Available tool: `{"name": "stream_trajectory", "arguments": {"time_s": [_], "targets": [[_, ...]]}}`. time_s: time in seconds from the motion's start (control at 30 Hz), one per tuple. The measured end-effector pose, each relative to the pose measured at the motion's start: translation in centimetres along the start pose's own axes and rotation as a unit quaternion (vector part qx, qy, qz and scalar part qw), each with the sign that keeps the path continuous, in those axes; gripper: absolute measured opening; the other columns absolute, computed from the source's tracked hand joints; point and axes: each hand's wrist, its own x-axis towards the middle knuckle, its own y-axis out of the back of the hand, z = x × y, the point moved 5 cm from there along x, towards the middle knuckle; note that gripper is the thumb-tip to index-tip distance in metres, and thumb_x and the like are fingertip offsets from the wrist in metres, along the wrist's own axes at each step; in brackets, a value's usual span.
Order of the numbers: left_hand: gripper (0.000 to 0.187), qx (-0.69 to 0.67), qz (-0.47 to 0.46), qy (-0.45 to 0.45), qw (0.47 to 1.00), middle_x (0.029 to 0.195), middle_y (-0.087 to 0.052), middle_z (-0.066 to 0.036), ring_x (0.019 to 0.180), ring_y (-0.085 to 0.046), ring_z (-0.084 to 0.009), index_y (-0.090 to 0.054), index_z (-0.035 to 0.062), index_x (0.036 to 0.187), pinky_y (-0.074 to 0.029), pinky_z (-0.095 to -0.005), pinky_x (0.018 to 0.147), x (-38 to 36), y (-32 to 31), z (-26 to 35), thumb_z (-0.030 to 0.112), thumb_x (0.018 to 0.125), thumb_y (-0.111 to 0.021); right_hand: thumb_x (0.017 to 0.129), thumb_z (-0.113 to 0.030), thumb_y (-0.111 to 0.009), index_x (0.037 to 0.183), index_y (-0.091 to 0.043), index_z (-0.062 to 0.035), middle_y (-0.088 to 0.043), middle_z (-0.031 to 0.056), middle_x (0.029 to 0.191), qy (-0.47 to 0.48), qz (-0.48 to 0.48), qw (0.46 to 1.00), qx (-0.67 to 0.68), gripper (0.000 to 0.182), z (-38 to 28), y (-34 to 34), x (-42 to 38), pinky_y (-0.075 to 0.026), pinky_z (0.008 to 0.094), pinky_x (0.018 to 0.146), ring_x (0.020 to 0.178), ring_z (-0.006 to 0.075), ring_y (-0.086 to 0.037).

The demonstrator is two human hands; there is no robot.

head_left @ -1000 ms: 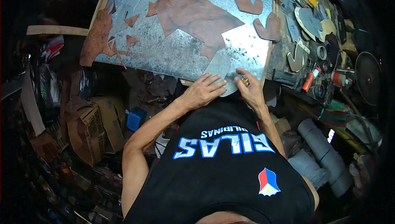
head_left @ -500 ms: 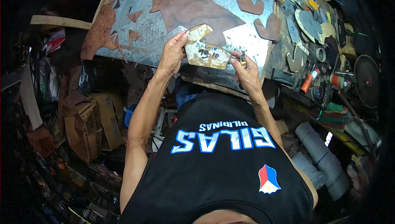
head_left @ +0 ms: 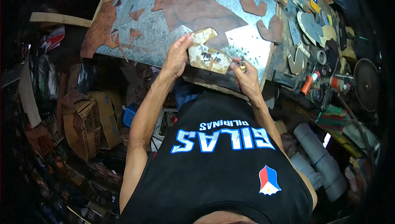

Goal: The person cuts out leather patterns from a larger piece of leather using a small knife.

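A pale, stained template point(head_left: 210, 59) with dark handwriting is held up over the front edge of the metal-topped table point(head_left: 156, 39). My left hand point(head_left: 177, 55) pinches its left side between thumb and fingers. At its lower right corner is my right hand point(head_left: 247, 75), closed round a small tool point(head_left: 242, 64) with a brass-coloured part, its fingertips by the template's edge. Behind the template a large brown leather piece point(head_left: 193, 8) lies flat. Two curved leather pieces point(head_left: 250, 3) point(head_left: 270, 29) rest at the table's right side.
Leather scraps point(head_left: 101, 28) lie at the table's left. On the wooden bench at the right are more templates point(head_left: 309, 26), an orange-capped bottle point(head_left: 306, 84) and tape rolls point(head_left: 321, 57). A cardboard box point(head_left: 84, 121) stands at the lower left, grey rolls point(head_left: 321, 158) at the lower right.
The template has shifted slightly right and down and is tilted a little differently. My left hand has moved right with it, and my right hand has dropped slightly.
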Motion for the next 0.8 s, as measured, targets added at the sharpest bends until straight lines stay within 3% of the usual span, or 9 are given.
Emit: {"name": "stream_trajectory", "arguments": {"time_s": [0.1, 0.23, 0.3, 0.37, 0.5, 0.63, 0.7, 0.8], "targets": [[0.028, 0.031, -0.006, 0.022, 0.999, 0.103, -0.069, -0.009, 0.087, -0.067, -0.013, -0.055, -0.0005, 0.123, -0.057, -0.0286, 0.076, -1.1, -0.5, -1.1, 0.017, 0.103, -0.048, 0.093, -0.018, -0.064, 0.107, -0.061, -0.0024, -0.063, -0.0004, 0.075, -0.026, -0.03, 0.999, 0.006, 0.021, 0.1, -0.6, -0.5, -0.033, 0.0188, 0.041, 0.048, 0.0024, -0.045], [0.029, 0.002, 0.004, 0.035, 0.999, 0.102, -0.068, -0.008, 0.085, -0.067, -0.0134, -0.055, 0.0002, 0.124, -0.057, -0.0291, 0.076, -2.1, 0.4, -3.1, 0.019, 0.103, -0.048, 0.092, -0.02, -0.064, 0.1, -0.062, -0.0036, -0.06, -0.0032, 0.074, -0.031, -0.089, 0.991, -0.099, 0.018, 1.3, -0.3, -0.7, -0.036, 0.0196, 0.045, 0.055, 0.003, -0.048], [0.029, -0.021, 0.011, 0.029, 0.999, 0.102, -0.068, -0.008, 0.086, -0.067, -0.0136, -0.055, 0.0003, 0.124, -0.057, -0.0293, 0.077, -2.2, 0.6, -3.9, 0.019, 0.103, -0.048, 0.092, -0.021, -0.065, 0.098, -0.062, -0.004, -0.06, -0.0021, 0.074, -0.018, -0.097, 0.992, -0.076, 0.018, 1.3, -0.3, -1.0, -0.037, 0.0201, 0.044, 0.053, 0.0042, -0.049], [0.03, -0.097, 0.015, 0.006, 0.995, 0.11, -0.065, -0.01, 0.099, -0.066, -0.0163, -0.05, 0.0007, 0.126, -0.057, -0.0351, 0.09, -2.2, 0.5, -4.4, 0.02, 0.103, -0.047, 0.093, -0.021, -0.065, 0.1, -0.061, -0.0028, -0.062, -0.0006, 0.076, -0.068, -0.088, 0.992, -0.067, 0.02, 1.3, -0.1, -1.2, -0.036, 0.0201, 0.042, 0.05, 0.0041, -0.048], [0.036, -0.189, 0.038, 0.01, 0.981, 0.119, -0.06, -0.01, 0.104, -0.064, -0.0185, -0.041, 0.0012, 0.134, -0.055, -0.0366, 0.093, -2.2, -0.2, -5.7, 0.012, 0.101, -0.05, 0.094, -0.019, -0.064, 0.102, -0.06, -0.0023, -0.067, 0.0029, 0.081, -0.047, -0.063, 0.997, 0.018, 0.019, 0.4, -0.5, -1.3, -0.036, 0.0197, 0.04, 0.047, 0.0035, -0.048], [0.05, -0.13, 0.028, 0.048, 0.99, 0.124, -0.057, -0.01, 0.113, -0.06, -0.02, -0.029, 0.0029, 0.144, -0.053, -0.039, 0.096, -2.8, -0.9, -6.1, 0.009, 0.099, -0.052, 0.093, -0.015, -0.062, 0.101, -0.057, -0.0011, -0.059, 0.0022, 0.068, -0.035, -0.051, 0.998, 0.001, 0.017, 0.3, 0.4, -1.1, -0.039, 0.0221, 0.044, 0.047, 0.0078, -0.049], [0.048, -0.122, 0.027, 0.056, 0.991, 0.123, -0.058, -0.009, 0.115, -0.058, -0.0185, -0.033, 0.0031, 0.143, -0.054, -0.0379, 0.094, -3.2, -0.8, -5.8, 0.013, 0.1, -0.051, 0.092, -0.013, -0.063, 0.102, -0.057, -0.0002, -0.055, 0.001, 0.064, -0.042, -0.038, 0.998, 0.013, 0.017, -0.2, 0.6, -0.9, -0.041, 0.0236, 0.045, 0.047, 0.0092, -0.05], [0.038, -0.029, -0.011, 0.115, 0.993, 0.112, -0.064, -0.007, 0.098, -0.064, -0.0133, -0.05, 0.0055, 0.131, -0.054, -0.031, 0.083, -3.2, 0.8, -5.7, 0.028, 0.101, -0.053, 0.093, -0.013, -0.062, 0.106, -0.056, 0.0017, -0.056, 0.002, 0.065, -0.038, -0.014, 0.997, 0.058, 0.021, -0.1, 1.7, -0.2, -0.042, 0.0241, 0.046, 0.047, 0.0097, -0.049]]}}
